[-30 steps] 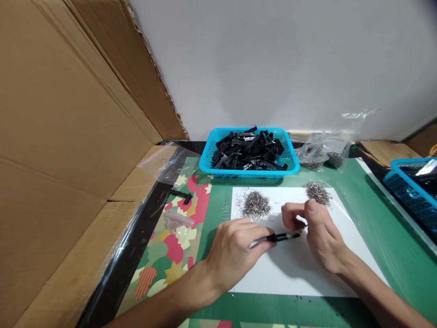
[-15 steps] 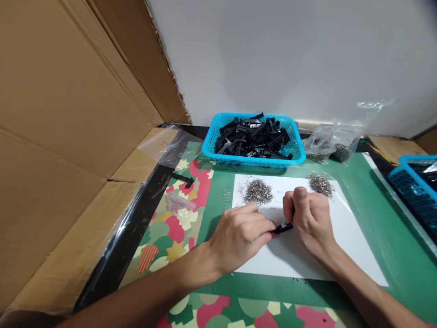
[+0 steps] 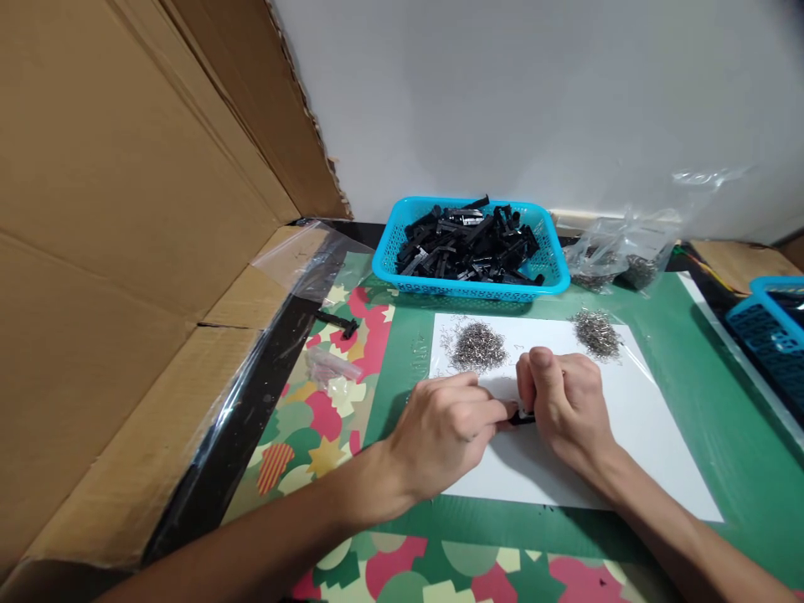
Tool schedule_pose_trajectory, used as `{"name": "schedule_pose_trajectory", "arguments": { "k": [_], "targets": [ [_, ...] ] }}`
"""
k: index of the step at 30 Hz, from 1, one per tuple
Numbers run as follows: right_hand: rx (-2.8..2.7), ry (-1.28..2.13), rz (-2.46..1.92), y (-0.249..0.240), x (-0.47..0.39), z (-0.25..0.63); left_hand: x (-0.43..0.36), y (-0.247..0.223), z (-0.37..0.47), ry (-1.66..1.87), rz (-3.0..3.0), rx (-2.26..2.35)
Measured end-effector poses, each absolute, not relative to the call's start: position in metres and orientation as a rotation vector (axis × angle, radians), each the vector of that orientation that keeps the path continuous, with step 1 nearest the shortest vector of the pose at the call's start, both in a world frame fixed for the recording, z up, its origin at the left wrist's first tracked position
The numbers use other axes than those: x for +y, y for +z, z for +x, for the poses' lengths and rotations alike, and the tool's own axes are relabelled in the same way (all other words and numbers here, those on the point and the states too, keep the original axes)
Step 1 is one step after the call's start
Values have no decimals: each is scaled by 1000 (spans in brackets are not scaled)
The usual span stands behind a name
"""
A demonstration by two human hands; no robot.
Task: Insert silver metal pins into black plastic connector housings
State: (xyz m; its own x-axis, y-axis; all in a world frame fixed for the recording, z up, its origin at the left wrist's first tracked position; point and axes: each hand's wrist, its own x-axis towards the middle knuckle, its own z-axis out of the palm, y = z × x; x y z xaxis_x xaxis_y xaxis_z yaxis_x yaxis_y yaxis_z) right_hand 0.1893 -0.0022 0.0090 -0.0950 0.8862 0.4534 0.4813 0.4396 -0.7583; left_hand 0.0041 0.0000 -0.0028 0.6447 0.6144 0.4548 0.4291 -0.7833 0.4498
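Over a white paper sheet, my left hand pinches one end of a small black part. My right hand is closed around the other end of that part, thumb on top, hiding much of it. The two hands almost touch. Behind my left hand lies a pile of small metal pins, and a smaller pin pile sits beyond my right hand. A blue basket full of black plastic parts stands behind the sheet.
Cardboard walls the left side. One black part and a small plastic bag lie on the patterned covering. Clear bags with metal pieces rest behind on the right, near another blue basket.
My right hand has shifted slightly left, closer to my left hand, so less of the black part shows. The view has shifted slightly.
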Motion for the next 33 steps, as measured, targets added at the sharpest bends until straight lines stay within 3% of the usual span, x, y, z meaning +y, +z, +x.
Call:
{"name": "schedule_pose_trajectory", "arguments": {
  "k": [13,19,23,27,33],
  "targets": [
    [-1764,505,-1035,3,-7,183,0,-4,4,885,2471,809],
    [-1416,537,-1046,15,16,217,3,3,0,989,2370,889],
    [-1329,497,-1190,29,40,282,10,2,-4,987,2260,1125],
    [-1352,681,-1426,34,44,338,14,-1,-6,961,2116,1166],
    [-1642,889,-1656,31,34,362,19,-1,-3,993,2084,1259]
  ]
}}
